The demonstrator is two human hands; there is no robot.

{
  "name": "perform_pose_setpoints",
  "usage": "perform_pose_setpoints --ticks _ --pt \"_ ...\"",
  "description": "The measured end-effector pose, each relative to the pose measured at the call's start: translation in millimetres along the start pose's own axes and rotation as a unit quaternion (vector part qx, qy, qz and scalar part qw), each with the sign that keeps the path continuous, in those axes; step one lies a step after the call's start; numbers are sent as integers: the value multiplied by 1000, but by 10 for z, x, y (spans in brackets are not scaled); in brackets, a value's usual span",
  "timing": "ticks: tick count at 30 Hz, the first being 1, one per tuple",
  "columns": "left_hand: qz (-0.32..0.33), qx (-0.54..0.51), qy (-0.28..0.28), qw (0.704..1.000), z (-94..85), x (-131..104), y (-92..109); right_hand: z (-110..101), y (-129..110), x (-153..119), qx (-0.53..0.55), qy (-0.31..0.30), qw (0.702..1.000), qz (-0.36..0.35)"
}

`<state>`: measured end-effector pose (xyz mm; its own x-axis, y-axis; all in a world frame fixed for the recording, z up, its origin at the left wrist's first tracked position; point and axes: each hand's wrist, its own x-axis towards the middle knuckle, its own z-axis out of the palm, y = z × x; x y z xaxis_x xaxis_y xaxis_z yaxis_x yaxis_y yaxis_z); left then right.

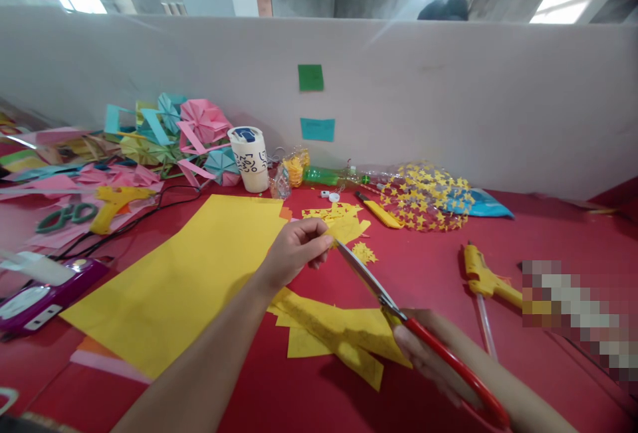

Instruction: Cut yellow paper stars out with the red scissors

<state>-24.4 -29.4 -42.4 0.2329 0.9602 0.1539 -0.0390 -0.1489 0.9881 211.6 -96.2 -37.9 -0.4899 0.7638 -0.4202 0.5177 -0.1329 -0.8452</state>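
Observation:
My left hand (302, 244) is closed in a pinch on a small piece of yellow paper, mostly hidden by the fingertips. The tips of the scissors (366, 277) meet it there, with the blades nearly together. My right hand (431, 346) grips these red-handled scissors. Just behind the pinch are yellow paper scraps (347, 228); I cannot tell whether they join the held piece. A small heap of yellow paper stars (365, 252) lies to the right of the left hand. Below both hands spread several cut yellow paper strips (333, 330).
A large yellow sheet (199, 267) covers the left middle. Glue guns stand at left (112, 207) and right (478, 270). Near the wall are a white cup (250, 161), a yellow cutter knife (381, 210) and a star-covered clear ball (423, 197). Folded paper shapes (204, 121) pile up at left.

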Motion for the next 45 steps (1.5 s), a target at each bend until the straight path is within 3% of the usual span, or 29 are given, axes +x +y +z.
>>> perform_pose_setpoints --ticks 17,23,31,39,45 --pt "6 -14 -1 1000 -10 2 -21 32 45 25 -34 20 999 -24" --pt "23 -18 -3 1000 0 0 -58 24 46 26 -4 5 1000 14" --pt "30 -54 18 998 106 -25 -102 89 201 92 28 16 999 -41" --pt "29 -81 45 995 257 -64 -78 143 111 100 33 43 995 -86" --pt "26 -107 49 993 329 -84 -74 171 106 80 42 35 995 -78"
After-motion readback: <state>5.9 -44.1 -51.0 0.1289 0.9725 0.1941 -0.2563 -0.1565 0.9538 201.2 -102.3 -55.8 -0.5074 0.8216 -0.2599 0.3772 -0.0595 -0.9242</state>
